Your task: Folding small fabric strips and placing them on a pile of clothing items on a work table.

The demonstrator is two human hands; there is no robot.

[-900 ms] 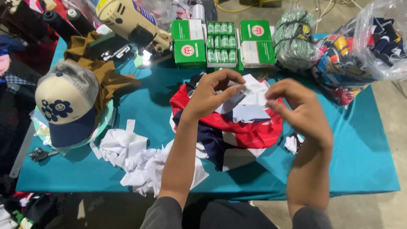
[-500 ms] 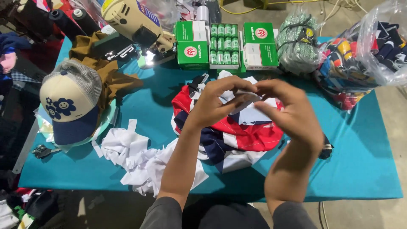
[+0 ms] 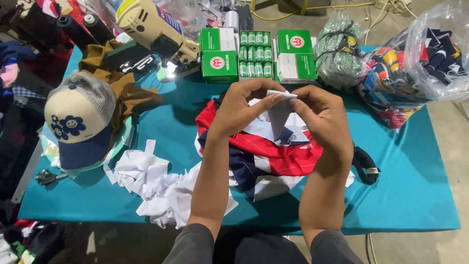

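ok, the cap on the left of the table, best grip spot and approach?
Probably the dark blue brim. The cap sits crown up on the teal table with the brim pointing at the near edge, so come from the near side and pinch the brim top and bottom. The mesh back looks soft and would likely crumple.

A small white piece of fabric (image 3: 281, 105) is pinched at its top edge between the fingertips of the left hand (image 3: 239, 110) and the right hand (image 3: 325, 117); it is thin and limp, its upper edge held level and its body hanging down to a point; it sits raised above a heap of red, white and navy striped cloth (image 3: 271, 156), which lies crumpled on the teal bench (image 3: 405, 186), near the middle.
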